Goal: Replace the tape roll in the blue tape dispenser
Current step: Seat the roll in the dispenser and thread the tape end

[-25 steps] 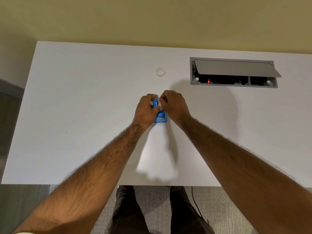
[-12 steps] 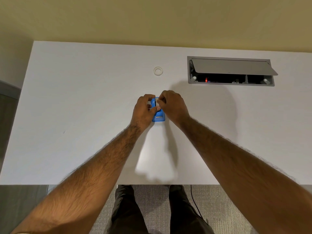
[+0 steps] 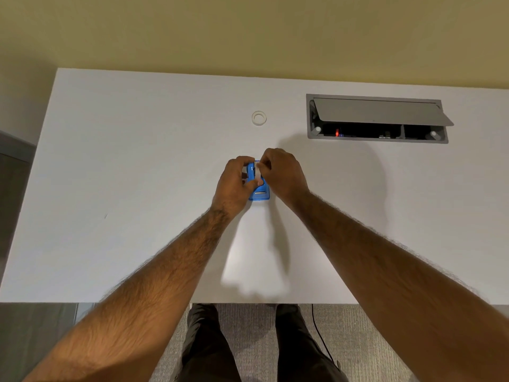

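The blue tape dispenser (image 3: 259, 194) stands on the white desk (image 3: 137, 175) near its middle, its cutter end toward me. My left hand (image 3: 234, 186) wraps its left side, thumb and fingers closed on the body. My right hand (image 3: 283, 175) pinches at the top of the dispenser, fingertips on a pale piece that looks like the tape roll or its tape end; most of it is hidden by the fingers. A second clear tape roll (image 3: 259, 117) lies flat on the desk farther back.
An open cable hatch (image 3: 377, 119) with a raised grey lid is set into the desk at the back right. A yellow wall rises behind the desk. Below the front edge I see dark trousers and a black cable (image 3: 321, 337) on grey carpet.
Both hands have stayed on the dispenser. My right fingertips have shifted slightly over its top, and more of the blue body shows between the hands.
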Demonstrator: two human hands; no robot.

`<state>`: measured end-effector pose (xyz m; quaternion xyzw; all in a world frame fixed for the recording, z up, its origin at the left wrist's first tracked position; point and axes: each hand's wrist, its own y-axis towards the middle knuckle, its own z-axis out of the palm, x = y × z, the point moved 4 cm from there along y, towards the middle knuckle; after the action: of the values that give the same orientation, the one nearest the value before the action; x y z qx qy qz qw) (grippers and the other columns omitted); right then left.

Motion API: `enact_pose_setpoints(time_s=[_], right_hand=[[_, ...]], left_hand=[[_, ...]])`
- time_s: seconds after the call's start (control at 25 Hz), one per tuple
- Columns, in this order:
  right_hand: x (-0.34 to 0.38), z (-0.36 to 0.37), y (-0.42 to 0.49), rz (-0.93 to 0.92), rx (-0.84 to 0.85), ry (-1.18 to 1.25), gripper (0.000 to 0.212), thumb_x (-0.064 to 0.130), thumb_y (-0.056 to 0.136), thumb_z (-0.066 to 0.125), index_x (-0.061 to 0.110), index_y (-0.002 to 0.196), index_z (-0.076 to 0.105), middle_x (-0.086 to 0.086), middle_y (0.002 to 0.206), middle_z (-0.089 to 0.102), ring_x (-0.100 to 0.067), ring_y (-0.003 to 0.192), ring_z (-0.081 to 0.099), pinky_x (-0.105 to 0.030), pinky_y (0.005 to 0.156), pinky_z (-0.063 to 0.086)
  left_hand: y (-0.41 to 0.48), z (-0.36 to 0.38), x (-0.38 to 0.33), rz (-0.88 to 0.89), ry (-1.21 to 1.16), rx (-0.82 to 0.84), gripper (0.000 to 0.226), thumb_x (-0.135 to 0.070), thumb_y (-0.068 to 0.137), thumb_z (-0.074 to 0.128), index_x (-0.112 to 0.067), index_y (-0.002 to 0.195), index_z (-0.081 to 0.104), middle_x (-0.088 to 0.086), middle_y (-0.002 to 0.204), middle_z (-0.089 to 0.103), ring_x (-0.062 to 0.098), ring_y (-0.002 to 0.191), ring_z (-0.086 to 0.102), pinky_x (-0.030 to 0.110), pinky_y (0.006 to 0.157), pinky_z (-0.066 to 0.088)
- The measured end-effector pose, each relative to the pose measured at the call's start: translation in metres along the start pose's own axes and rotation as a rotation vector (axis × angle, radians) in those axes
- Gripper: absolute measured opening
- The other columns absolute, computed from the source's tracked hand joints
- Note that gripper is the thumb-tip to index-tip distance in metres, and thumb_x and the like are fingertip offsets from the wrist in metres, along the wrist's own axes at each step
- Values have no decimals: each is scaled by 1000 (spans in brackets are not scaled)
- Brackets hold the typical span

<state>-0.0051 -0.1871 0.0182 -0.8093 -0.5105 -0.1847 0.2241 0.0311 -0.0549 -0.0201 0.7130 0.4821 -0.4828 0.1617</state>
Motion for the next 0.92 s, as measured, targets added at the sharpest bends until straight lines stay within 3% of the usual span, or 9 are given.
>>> enact_pose_setpoints(time_s=[0.12, 0.28, 0.36, 0.64, 0.8, 0.92], right_hand=[[0, 0, -3, -4, -5, 5, 19, 22, 96, 53, 8, 87, 61, -8, 85, 65, -20, 75, 61, -32, 68, 50], [1, 1, 0, -6, -12, -20, 19, 23, 96, 54, 9, 84, 59, -8, 83, 64, -16, 70, 56, -27, 64, 43], [2, 2, 1, 0, -21, -27, 19, 24, 96, 53, 10, 85, 60, -7, 83, 64, -15, 70, 54, -25, 64, 40], [0, -1, 7, 51, -1, -44, 21, 28, 96, 55, 9, 92, 64, -7, 87, 67, -19, 75, 60, -27, 66, 45], [-2, 0, 2, 50, -10, -22, 22, 29, 96, 56, 10, 87, 63, -7, 83, 66, -18, 73, 60, -29, 67, 51], [-2, 2, 1, 49, -22, -4, 20, 28, 96, 55, 12, 83, 59, -6, 82, 65, -16, 70, 58, -27, 64, 47]], left_hand=[[2, -3, 0, -3, 11, -26, 39, -26, 92, 70, -17, 128, 59, 5, 124, 61, 11, 93, 60, 15, 81, 50], [4, -4, 0, -3, 26, -27, 38, -22, 92, 69, -16, 128, 61, 4, 123, 63, 17, 97, 64, 28, 89, 54], [3, -3, 1, 2, 44, -23, 40, -25, 91, 72, -17, 129, 61, 3, 124, 64, 16, 98, 64, 26, 89, 52], [-2, 0, 4, 45, 52, -35, 37, -28, 89, 72, -28, 124, 60, -7, 120, 61, 17, 101, 66, 38, 92, 58], [-2, -1, 3, 14, -14, -93, 28, -40, 90, 67, -28, 114, 61, -10, 111, 61, 12, 93, 64, 29, 83, 57], [-1, -2, 2, 45, 26, -114, 19, -33, 91, 66, -23, 107, 64, -5, 108, 63, 8, 90, 57, 18, 80, 49]])
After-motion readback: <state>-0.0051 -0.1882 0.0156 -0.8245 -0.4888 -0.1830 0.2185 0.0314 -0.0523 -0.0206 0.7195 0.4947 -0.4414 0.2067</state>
